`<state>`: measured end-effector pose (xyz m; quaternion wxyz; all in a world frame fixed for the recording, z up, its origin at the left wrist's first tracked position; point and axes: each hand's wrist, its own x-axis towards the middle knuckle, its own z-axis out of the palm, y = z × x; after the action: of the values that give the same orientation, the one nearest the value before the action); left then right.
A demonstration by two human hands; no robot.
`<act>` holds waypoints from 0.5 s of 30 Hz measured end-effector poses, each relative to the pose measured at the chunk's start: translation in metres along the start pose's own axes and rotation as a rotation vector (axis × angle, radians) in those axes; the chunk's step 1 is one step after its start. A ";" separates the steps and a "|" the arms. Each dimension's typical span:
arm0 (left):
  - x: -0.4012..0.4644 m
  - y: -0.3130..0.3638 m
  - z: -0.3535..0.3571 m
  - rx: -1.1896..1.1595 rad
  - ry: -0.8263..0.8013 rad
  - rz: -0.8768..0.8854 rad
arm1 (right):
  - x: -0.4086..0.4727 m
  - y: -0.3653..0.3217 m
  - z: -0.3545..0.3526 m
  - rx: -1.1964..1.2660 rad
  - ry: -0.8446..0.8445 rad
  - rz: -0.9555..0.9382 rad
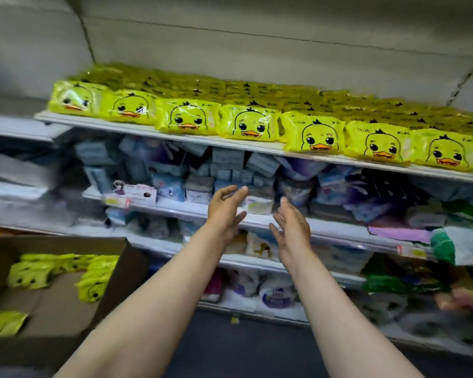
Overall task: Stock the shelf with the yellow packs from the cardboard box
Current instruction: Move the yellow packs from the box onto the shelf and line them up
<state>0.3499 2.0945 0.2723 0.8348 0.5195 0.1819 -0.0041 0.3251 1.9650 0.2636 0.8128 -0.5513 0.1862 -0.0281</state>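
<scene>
Yellow packs with a duck face (249, 121) stand in a row along the front of the top shelf (137, 128), with several more laid flat behind them. A cardboard box (112, 279) at the lower left holds more yellow packs (93, 279). My left hand (225, 208) and my right hand (292, 230) are raised side by side below the top shelf, palms facing each other, fingers relaxed, holding nothing. Both are in front of the second shelf.
The lower shelves (325, 230) are crammed with blue, grey, purple and green packets. White bags (273, 293) sit on the bottom shelf. Dark floor (230, 347) lies between the box and the shelving.
</scene>
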 end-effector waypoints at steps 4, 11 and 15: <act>-0.014 0.007 -0.077 -0.006 0.160 0.003 | -0.023 0.050 0.052 -0.053 -0.155 0.118; -0.016 0.020 -0.210 -0.067 0.274 -0.022 | -0.068 0.135 0.145 -0.152 -0.257 0.218; -0.001 0.032 -0.291 -0.095 0.335 -0.061 | -0.081 0.185 0.212 -0.199 -0.269 0.258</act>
<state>0.2684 2.3619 0.1851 0.8158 0.4674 0.3341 0.0660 0.2916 2.2457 0.1861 0.7687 -0.5993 0.1466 0.1685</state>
